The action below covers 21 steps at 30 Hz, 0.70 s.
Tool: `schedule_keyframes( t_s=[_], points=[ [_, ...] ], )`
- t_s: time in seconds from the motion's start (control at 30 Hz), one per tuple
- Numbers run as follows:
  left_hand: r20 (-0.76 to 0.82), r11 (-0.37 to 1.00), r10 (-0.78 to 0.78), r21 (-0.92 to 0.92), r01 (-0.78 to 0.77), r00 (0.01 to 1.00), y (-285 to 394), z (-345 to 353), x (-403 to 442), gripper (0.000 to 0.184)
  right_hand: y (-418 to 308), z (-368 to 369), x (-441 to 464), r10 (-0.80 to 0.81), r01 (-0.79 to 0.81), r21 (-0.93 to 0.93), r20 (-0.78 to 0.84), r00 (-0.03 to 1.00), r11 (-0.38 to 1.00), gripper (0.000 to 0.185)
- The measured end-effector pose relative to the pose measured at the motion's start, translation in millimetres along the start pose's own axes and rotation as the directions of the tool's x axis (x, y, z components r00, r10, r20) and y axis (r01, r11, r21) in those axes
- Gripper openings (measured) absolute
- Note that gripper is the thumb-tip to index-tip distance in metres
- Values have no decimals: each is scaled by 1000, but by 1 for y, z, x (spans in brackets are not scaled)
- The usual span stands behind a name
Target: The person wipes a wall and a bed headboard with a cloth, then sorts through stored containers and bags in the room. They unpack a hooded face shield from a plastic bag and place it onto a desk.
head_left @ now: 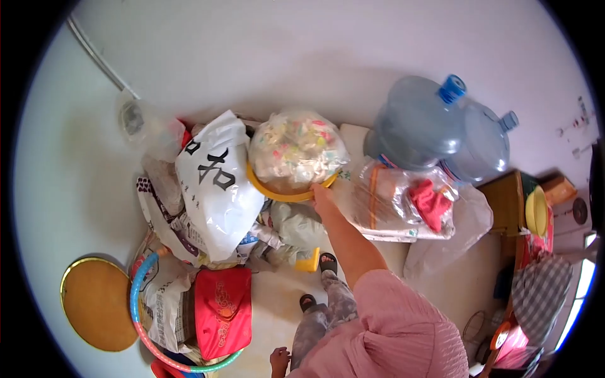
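My right hand (321, 198) is closed on the front rim of a yellow basin (287, 194). A clear plastic bag (299, 148) full of small white, pink and green pieces fills the basin. My left hand (280, 360) hangs low near the bottom edge, beside my leg, its fingers loosely apart with nothing visible in them. Left of the basin leans a big white plastic bag (217, 183) with black characters. Below the basin lie crumpled plastic bags (296, 223) and a yellow piece (307, 259).
Two large blue water bottles (419, 123) stand by the wall at the right. Near them are a plastic-wrapped pack (384, 195) and a red cloth (432, 205). A red bag (224, 312), a hula hoop (135, 296) and a round brown board (99, 305) are at the lower left.
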<state>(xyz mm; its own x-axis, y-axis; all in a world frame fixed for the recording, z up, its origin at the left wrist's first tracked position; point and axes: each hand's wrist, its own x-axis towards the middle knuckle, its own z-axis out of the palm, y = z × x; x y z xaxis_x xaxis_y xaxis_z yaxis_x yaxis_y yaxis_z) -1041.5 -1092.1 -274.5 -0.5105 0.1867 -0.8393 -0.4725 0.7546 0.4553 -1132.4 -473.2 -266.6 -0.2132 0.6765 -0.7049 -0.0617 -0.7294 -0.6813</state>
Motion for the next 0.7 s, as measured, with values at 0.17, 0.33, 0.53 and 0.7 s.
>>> schedule_keyframes(
  t_s=[0.17, 0.33, 0.53, 0.7],
  points=[
    [71, 994, 12, -112, -4, 997, 16, -13, 26, 21, 44, -41, -68, 45, -44, 114, -10, 999, 993, 14],
    [216, 887, 160, -459, -44, 963, 92, -24, 5, 36, 135, -127, -184, 48, -69, 103, 193, 980, 992, 10],
    [485, 700, 151, -668, 253, 861, 161, -2, -55, 69, 201, -252, -334, -374, 619, -461, 518, 770, 636, 16],
    [729, 903, 161, -381, 199, 665, 111, 47, -63, 68, 216, -335, -402, 18, -21, -395, -13, 1000, 918, 15]
  ],
)
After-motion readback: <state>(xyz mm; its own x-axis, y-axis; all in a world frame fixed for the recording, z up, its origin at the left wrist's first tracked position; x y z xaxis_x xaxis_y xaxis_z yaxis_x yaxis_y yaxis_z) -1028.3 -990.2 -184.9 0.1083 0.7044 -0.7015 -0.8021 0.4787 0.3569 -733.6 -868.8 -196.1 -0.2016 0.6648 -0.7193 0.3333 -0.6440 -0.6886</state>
